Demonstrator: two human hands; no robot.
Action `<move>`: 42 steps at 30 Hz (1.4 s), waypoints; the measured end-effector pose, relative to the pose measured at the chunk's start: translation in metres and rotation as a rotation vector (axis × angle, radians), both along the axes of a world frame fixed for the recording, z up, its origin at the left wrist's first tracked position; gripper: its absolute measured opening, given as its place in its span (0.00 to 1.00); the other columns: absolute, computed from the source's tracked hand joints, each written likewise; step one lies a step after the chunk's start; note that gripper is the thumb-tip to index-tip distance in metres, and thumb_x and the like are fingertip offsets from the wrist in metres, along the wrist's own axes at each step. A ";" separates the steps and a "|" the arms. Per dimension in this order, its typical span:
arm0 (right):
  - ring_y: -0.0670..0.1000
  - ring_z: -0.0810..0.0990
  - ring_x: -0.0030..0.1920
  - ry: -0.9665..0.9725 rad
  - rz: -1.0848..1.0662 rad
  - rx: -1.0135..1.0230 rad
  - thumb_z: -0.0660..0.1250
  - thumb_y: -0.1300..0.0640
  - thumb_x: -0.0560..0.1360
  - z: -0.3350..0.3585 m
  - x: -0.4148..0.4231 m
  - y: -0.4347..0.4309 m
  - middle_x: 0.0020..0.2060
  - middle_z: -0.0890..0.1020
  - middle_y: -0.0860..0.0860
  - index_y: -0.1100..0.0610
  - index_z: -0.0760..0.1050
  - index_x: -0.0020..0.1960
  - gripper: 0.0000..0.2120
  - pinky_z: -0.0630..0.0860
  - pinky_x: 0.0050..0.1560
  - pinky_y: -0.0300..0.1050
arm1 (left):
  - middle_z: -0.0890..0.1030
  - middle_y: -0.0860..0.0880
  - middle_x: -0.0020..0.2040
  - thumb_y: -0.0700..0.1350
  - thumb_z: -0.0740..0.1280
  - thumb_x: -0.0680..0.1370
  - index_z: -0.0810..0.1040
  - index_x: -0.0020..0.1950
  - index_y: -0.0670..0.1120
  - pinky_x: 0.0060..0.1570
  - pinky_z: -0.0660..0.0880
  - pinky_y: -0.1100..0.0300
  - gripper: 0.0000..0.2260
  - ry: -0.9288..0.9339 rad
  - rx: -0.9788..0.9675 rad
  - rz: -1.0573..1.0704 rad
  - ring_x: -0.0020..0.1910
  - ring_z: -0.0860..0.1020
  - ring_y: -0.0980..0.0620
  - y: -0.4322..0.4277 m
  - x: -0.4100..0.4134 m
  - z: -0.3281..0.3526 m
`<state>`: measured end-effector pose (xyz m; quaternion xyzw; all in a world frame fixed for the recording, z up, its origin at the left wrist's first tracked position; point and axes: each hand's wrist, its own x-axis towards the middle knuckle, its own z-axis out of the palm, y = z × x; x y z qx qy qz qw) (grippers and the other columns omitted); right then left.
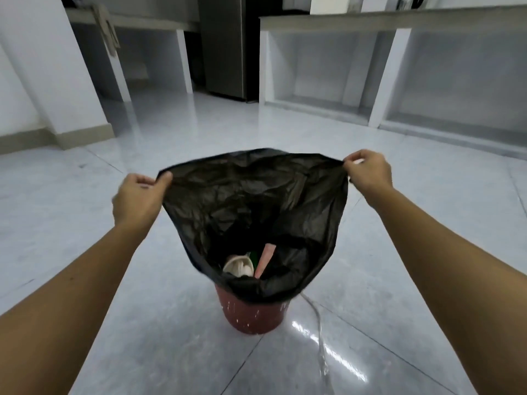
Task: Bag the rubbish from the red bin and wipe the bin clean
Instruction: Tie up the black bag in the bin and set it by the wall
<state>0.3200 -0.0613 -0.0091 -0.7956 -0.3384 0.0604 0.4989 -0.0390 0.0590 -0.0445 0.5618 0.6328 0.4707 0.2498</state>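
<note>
A black plastic bag [251,201] is held wide open above a small red bin [252,317] that stands on the tiled floor. My left hand [138,196] pinches the bag's left rim and my right hand [368,169] pinches its right rim. The bag's lower part hangs into the bin and hides the bin's rim. At the bottom of the bag lie a white cup-like piece of rubbish [239,266] and a pink strip of packaging [264,259].
The glossy grey tiled floor [427,252] spreads all around the bin. A thin clear strip [320,337] lies on the floor right of the bin. Concrete counters with open bays [399,21] run along the back, with a dark fridge [225,44] between them and a cloth [107,27] hanging at left.
</note>
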 end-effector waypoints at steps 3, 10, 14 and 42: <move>0.61 0.82 0.51 -0.043 0.108 -0.331 0.68 0.48 0.73 -0.005 -0.003 -0.010 0.46 0.83 0.59 0.57 0.77 0.46 0.12 0.78 0.47 0.50 | 0.80 0.46 0.53 0.72 0.66 0.64 0.73 0.56 0.44 0.46 0.77 0.53 0.36 0.148 -0.544 -0.293 0.48 0.80 0.45 -0.020 -0.013 -0.002; 0.45 0.83 0.25 0.212 0.416 -1.044 0.69 0.53 0.77 0.003 -0.023 -0.047 0.53 0.79 0.48 0.54 0.70 0.60 0.14 0.72 0.15 0.39 | 0.84 0.57 0.50 0.55 0.67 0.76 0.78 0.59 0.52 0.49 0.76 0.59 0.14 0.534 -0.943 -0.794 0.53 0.81 0.56 -0.041 -0.010 0.001; 0.45 0.81 0.33 0.067 0.394 -1.023 0.65 0.60 0.77 0.011 -0.022 -0.044 0.39 0.83 0.47 0.56 0.78 0.47 0.04 0.79 0.40 0.46 | 0.84 0.50 0.53 0.53 0.78 0.64 0.83 0.54 0.47 0.46 0.79 0.58 0.20 0.323 -1.112 -1.011 0.50 0.83 0.55 -0.045 -0.014 0.021; 0.57 0.79 0.56 0.172 0.440 -0.127 0.78 0.63 0.67 -0.003 -0.045 0.007 0.58 0.79 0.54 0.53 0.66 0.67 0.34 0.82 0.49 0.58 | 0.79 0.38 0.53 0.40 0.66 0.73 0.67 0.62 0.42 0.44 0.70 0.52 0.19 0.249 0.071 -0.125 0.50 0.77 0.36 -0.046 0.065 -0.010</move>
